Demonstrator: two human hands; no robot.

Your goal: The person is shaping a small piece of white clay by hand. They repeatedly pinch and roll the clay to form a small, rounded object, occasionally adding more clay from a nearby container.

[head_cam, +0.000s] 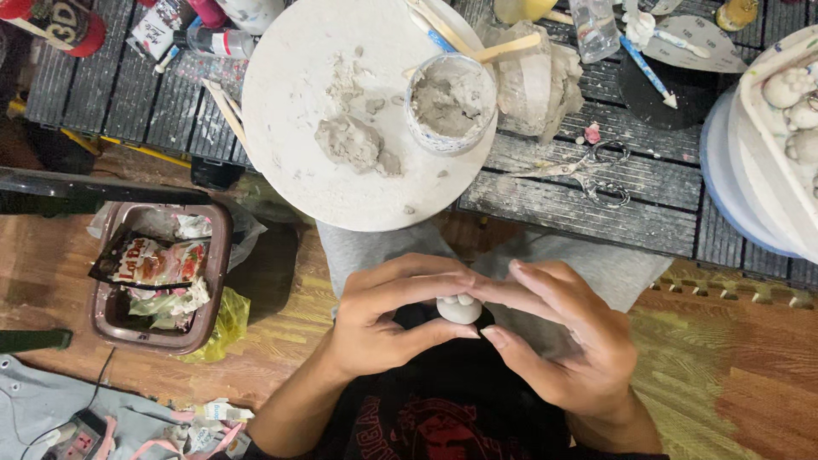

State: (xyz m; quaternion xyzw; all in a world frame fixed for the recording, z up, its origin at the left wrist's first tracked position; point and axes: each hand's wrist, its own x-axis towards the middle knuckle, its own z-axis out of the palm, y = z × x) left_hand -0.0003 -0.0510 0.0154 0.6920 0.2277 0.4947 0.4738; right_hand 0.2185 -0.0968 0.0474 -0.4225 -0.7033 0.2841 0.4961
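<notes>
Left hand (383,319) and right hand (558,341) both curled in over your lap, fingertips pinching one small white clay ball (459,309) between them. Slatted dark worktop (588,204) ahead carries one round white board (298,111), one cup of grey clay (450,104), one pair of scissors (596,170). One brown bin (217,281) on wood floor (51,273).

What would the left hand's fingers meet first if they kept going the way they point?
Probably the right hand: the left hand points its fingers rightward across the small white clay piece, where fingertips nearly touch already.
</notes>
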